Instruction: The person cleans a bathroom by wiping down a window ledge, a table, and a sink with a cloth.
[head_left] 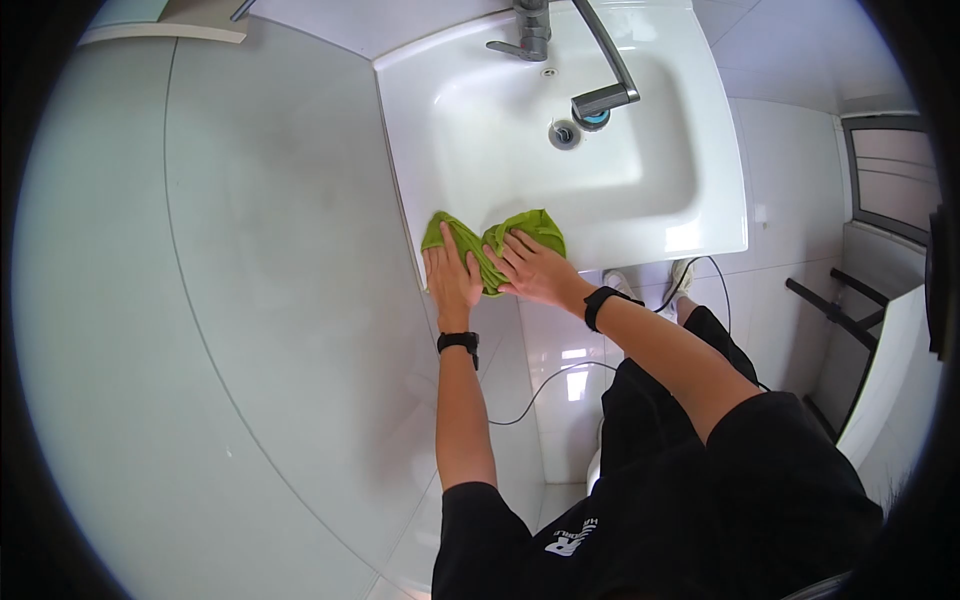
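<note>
A green cloth [471,243] lies bunched across the front left corner of the white sink [718,190]. My left hand [452,278] presses flat on the cloth's left part, fingers stretched toward the back and thumb apart. On the cloth's right part rests my right hand [542,272], its fingers spread and pointing left. Both palms are turned down, so the undersides of the fingers are hidden. A fold of cloth shows between the two hands.
At the sink's back stands a grey faucet [533,40] with a long jointed spout [605,98] over the drain [564,135]. A grey wall panel [290,230] borders the sink's left side. A thin black cable [535,398] hangs below; a black-legged stool [850,325] is at right.
</note>
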